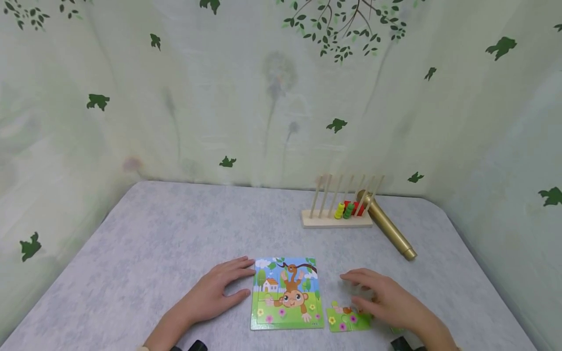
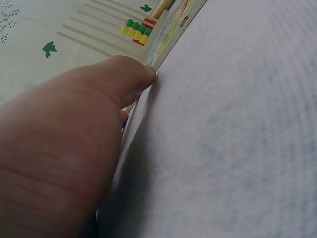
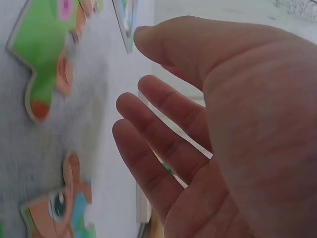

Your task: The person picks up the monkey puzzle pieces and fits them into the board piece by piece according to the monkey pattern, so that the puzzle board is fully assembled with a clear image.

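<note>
Broadly, the bench (image 1: pixel 175 219) carries everything, with the rack (image 1: pixel 333 224) toward the far right and the tube (image 1: pixel 392 233) slanting from behind its right end toward the near side. Nearer, the board (image 1: pixel 287 292) lies flat around the middle. Along its left edge is the left hand (image 1: pixel 219 287), fingers extended and gripping nothing; which fingertips touch it, I cannot tell. Well to its right, the right hand (image 1: pixel 382 295) hangs over the pieces (image 1: pixel 349 325), fingers loosely bent and likewise holding nothing. These lie just right of the board's near right corner, another partly hidden under that hand. For neat work, I'd brace the board lightly, pinch one piece by its rim and check its picture before pressing.
</note>
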Tool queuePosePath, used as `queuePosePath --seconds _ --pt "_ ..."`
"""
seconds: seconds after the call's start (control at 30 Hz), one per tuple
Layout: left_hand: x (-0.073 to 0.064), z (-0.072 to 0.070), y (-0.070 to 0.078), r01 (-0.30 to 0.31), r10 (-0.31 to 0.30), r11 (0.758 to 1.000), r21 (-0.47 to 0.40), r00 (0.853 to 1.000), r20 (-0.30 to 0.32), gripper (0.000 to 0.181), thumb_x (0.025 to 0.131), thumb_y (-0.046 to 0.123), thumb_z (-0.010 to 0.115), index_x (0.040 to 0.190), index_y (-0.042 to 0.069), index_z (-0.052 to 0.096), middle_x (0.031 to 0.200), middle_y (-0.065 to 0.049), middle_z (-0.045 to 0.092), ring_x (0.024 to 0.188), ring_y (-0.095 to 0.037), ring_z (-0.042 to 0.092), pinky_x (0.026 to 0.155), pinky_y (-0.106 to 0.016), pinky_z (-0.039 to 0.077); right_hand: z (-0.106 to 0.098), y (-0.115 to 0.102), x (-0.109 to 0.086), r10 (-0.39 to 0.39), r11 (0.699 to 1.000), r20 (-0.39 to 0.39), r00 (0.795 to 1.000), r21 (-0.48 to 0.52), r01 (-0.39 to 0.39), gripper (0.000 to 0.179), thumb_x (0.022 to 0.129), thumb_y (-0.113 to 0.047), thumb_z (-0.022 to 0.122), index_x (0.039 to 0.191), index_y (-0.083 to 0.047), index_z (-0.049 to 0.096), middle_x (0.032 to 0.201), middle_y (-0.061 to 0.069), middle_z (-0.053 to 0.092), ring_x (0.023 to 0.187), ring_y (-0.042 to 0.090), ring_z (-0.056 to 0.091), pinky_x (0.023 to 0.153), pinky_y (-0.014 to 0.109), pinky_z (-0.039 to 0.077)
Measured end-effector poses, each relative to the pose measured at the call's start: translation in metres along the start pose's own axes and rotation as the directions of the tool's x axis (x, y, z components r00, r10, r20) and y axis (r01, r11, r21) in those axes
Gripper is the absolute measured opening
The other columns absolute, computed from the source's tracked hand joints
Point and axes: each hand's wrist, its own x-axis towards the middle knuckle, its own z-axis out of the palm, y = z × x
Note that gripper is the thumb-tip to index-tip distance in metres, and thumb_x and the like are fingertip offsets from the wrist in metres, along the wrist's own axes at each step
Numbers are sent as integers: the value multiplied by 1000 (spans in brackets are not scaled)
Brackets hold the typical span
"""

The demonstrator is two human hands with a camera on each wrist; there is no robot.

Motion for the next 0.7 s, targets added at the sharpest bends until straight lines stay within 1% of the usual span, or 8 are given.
queuePosePath --seconds 0.07,0.23,0.37,0.5,0.6,0.7 --pt "0 1 0 -1 1 1000 4 1000 -4 41 100 40 69 136 21 68 151 2 57 144 -26 49 111 -58 44 -2 5 -2 16 1000 -15 1000 0 -16 45 100 -30 71 142 -19 61 138 2 63 109 14 67 80 29 60" --pt "-1 1 -1 2 -1 1000 7 1000 -7 41 99 39 70 136 21 68 152 4 56 144 -25 49 112 -57 44 -6 14 -7 9 1000 -57 998 -27 -10 50 95 -26 77 141 -16 62 137 2 64 108 12 67 82 29 60" --pt "-1 1 -1 -2 2 1000 8 1000 -7 41 99 38 71 136 21 68 152 3 56 144 -25 49 111 -58 44 -9 19 -11 20 1000 -66 998 -12 -21 51 94 -28 77 141 -14 62 137 5 64 109 13 66 81 28 61" --pt "-1 1 -1 11 -11 1000 3 1000 3 42 98 38 71 136 21 68 152 4 56 145 -24 48 112 -57 44 -13 21 -13 57 998 -55 997 -3 -57 51 95 -33 76 140 -14 62 137 7 64 111 15 66 82 28 61" --pt "-1 2 -2 25 -25 1000 0 1000 12 43 98 39 72 137 22 68 153 5 55 146 -22 47 113 -56 43 -16 23 -15 102 995 -36 994 -8 -102 53 93 -37 77 139 -15 63 138 8 63 112 15 66 85 28 60" --pt "-1 2 -2 18 -18 1000 8 1000 4 42 98 39 72 136 22 68 153 5 55 145 -23 47 113 -56 43 -19 26 -18 144 989 -24 989 -12 -144 56 91 -40 78 139 -16 63 139 8 62 110 12 66 86 28 60"
